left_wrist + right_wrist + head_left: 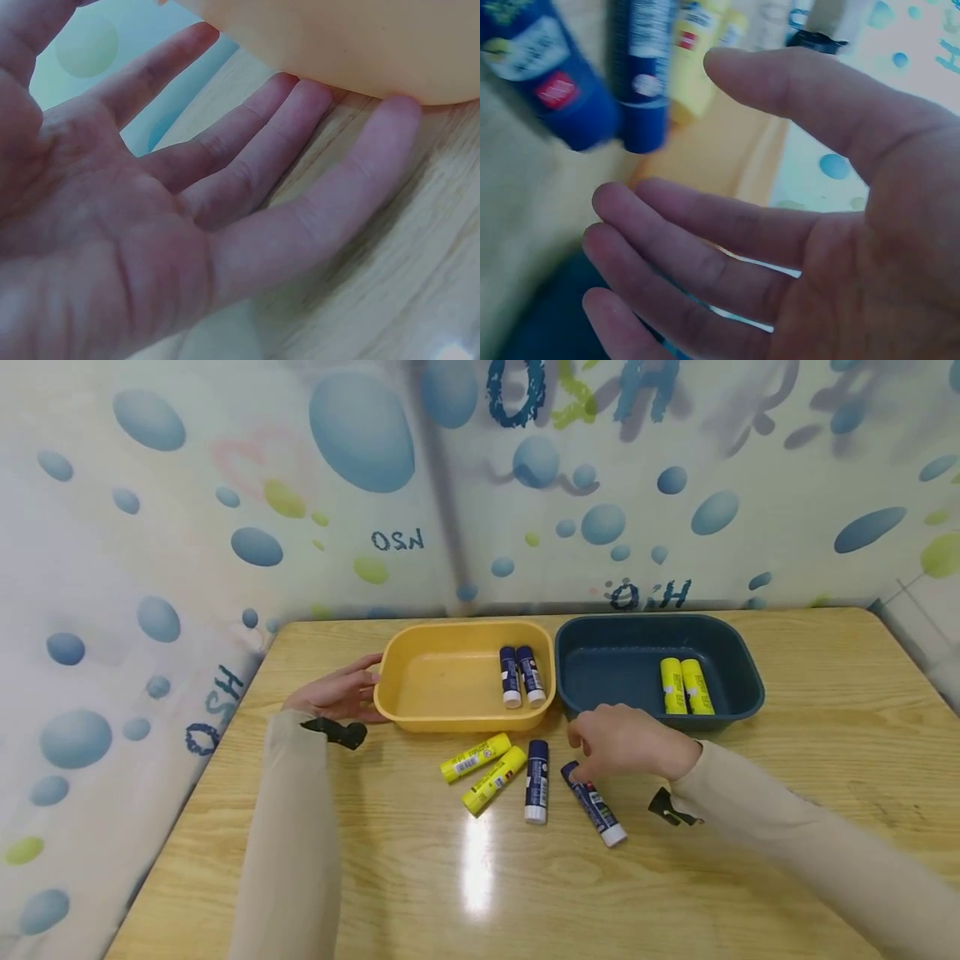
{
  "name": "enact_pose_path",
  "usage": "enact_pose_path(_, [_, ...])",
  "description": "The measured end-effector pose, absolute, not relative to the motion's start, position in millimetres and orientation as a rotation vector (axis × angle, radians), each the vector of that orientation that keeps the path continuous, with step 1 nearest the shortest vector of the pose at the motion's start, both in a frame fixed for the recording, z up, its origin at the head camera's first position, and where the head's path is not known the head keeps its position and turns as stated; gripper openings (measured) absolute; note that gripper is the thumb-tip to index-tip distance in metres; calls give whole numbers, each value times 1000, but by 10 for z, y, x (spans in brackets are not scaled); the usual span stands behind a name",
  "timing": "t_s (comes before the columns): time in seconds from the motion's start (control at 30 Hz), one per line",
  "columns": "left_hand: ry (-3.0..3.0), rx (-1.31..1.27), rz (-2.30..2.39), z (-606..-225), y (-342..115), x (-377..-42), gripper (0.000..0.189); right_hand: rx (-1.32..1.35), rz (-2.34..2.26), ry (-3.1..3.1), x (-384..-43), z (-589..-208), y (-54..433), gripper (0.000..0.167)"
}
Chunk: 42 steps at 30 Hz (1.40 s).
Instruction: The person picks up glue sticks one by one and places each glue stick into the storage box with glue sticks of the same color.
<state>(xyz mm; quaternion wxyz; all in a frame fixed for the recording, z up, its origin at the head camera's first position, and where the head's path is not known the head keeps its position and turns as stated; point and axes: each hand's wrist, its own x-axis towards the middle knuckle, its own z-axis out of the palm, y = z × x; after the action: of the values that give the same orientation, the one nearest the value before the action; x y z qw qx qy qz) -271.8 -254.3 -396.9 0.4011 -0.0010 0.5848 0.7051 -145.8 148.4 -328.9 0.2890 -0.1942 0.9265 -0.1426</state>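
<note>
My left hand (336, 695) is at the left end of an orange plastic bin (442, 681); in the left wrist view its extended fingertips touch the bin's outer wall. My right hand (628, 740) is over the table in front of a dark blue bin (609, 670). Nothing is between its thumb and loosely bent fingers in the right wrist view. Nearest to it is a blue glue stick (597, 810) with a white end, lying slanted. Left of that lie a second blue glue stick (537, 781) and two yellow glue sticks (495, 781), side by side.
Two blue glue sticks (510, 678) lie at the right end inside the orange bin. Inside the dark blue bin are two yellow glue sticks (673, 687). Both bins stand side by side at the back of the wooden table (420, 885), before a patterned wall covering (360, 431).
</note>
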Motion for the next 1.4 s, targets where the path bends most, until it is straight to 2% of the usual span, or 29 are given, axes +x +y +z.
enact_pose_path(0.17, [1463,-7,1791,-3962,-2548,-2715,58,-511,-391,2483,-1394,-3465,1528,27])
enact_pose_path(0.5, [1476,-7,1783,-3968,-2548,-2713,56,-485,-451,2494,-1317,-3672,1522,30])
enact_pose_path(0.83, [1469,7,1791,-3967,-2550,-2716,55,-429,-427,2543,-1225,-3761,1420,59])
enact_pose_path(1.13, [1486,-11,1785,-3980,-2537,-2725,53,-452,-504,2520,-1220,-3801,1402,62])
enact_pose_path(1.4, [1462,-27,1807,-3965,-2538,-2699,53,-477,-557,2498,-1254,-3787,1411,55])
